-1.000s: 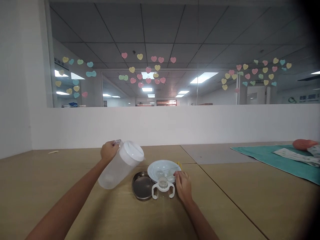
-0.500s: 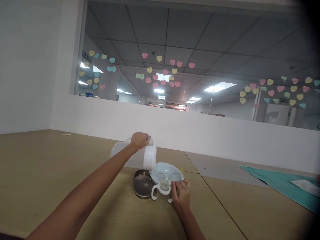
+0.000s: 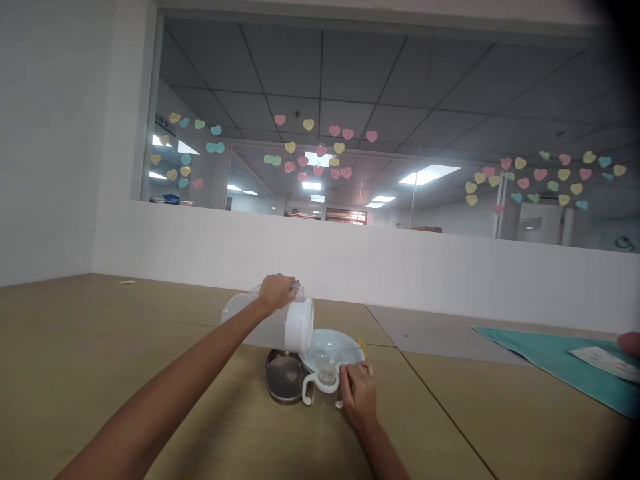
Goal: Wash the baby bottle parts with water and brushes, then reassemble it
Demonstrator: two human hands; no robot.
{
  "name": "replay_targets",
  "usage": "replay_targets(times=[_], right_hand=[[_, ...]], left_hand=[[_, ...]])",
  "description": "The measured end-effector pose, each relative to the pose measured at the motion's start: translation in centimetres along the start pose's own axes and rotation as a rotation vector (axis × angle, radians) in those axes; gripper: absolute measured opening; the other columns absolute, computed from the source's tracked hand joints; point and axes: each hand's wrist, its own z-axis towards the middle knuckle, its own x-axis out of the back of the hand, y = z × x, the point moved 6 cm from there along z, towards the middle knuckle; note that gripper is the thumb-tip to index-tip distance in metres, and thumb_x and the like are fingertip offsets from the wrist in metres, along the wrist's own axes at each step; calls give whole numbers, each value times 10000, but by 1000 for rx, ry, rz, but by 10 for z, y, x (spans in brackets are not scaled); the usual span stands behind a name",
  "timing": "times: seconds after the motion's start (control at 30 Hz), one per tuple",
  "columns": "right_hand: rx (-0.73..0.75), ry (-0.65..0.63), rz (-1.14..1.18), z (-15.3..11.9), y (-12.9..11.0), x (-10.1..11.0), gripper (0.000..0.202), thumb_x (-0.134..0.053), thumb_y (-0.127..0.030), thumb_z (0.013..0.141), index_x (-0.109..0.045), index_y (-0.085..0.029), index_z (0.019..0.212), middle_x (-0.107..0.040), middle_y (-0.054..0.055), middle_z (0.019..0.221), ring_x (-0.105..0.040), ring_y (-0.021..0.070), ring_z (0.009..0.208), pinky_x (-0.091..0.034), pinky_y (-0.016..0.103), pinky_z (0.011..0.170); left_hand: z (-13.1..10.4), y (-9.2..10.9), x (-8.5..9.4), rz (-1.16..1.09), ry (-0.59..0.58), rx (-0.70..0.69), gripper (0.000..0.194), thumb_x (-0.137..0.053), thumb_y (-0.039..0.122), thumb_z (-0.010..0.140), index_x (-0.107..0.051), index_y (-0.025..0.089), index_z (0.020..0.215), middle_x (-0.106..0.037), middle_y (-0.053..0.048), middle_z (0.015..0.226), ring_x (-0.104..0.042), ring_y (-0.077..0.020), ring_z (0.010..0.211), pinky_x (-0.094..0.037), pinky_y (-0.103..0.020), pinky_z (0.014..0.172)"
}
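A clear pitcher with a white lid [image 3: 299, 325] is tipped on its side in the air, its handle in my closed left hand [image 3: 278, 292]. The lid end faces right, above a metal tin [image 3: 286, 379] and a pale blue bowl [image 3: 334, 348]. In front of the bowl stands a small clear bottle with white handles [image 3: 327, 377]. My right hand [image 3: 361, 393] pinches its right handle. Whether liquid leaves the pitcher cannot be made out.
A teal cloth [image 3: 545, 357] with a white paper [image 3: 603, 363] on it lies at the right. Something yellow [image 3: 361, 345] shows behind the bowl. A low white wall [image 3: 200, 237] with a window above borders the table. Part of a person's hand [image 3: 629, 343] shows at the right edge.
The view has shifted slightly. The pitcher's lid end has dipped a little and now hides the back of the tin. Both hands keep their holds.
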Motion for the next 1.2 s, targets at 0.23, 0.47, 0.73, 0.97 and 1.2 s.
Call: replay_targets(times=[0.23, 0.47, 0.73, 0.97, 1.2], right_hand=[[-78, -41, 120, -2, 1, -2, 251, -379, -284, 916, -584, -193, 805, -605, 44, 719, -554, 172, 697, -406, 278, 642], [52, -26, 234, 1, -20, 2, 306, -456, -277, 871, -541, -171, 1144, -628, 110, 1041, -577, 232, 971, -459, 373, 811], [85, -85, 226, 1, -28, -12, 245, -522, -232, 829, -551, -173, 1064, -639, 92, 965, -588, 214, 890, -475, 363, 768], [91, -76, 201, -1, -28, -10, 242, -504, -227, 833, -536, -169, 1066, -635, 99, 965, -585, 219, 877, -479, 362, 742], [81, -94, 195, 0, -28, -11, 207, -502, -221, 839, -553, -177, 1034, -637, 95, 949, -587, 218, 877, -478, 361, 758]], left_hand=[[6, -4, 28, -13, 37, -15, 279, -430, 247, 761, -696, 195, 822, -707, -72, 827, -621, -236, 814, -367, -275, 634], [-5, 8, 57, -29, 46, -133, 225, -426, 170, 669, -651, 176, 657, -689, -53, 701, -597, -199, 661, -279, -261, 511], [-27, 39, 53, 11, 45, -287, 263, -463, 217, 705, -702, 205, 815, -724, -60, 775, -641, -220, 717, -359, -266, 560], [-34, 58, 44, 15, 20, -385, 326, -483, 212, 694, -709, 214, 929, -727, -75, 791, -660, -239, 721, -410, -283, 582], [-29, 46, 44, -44, 52, -317, 300, -492, 213, 697, -710, 209, 904, -728, -70, 804, -648, -226, 759, -399, -268, 628]])
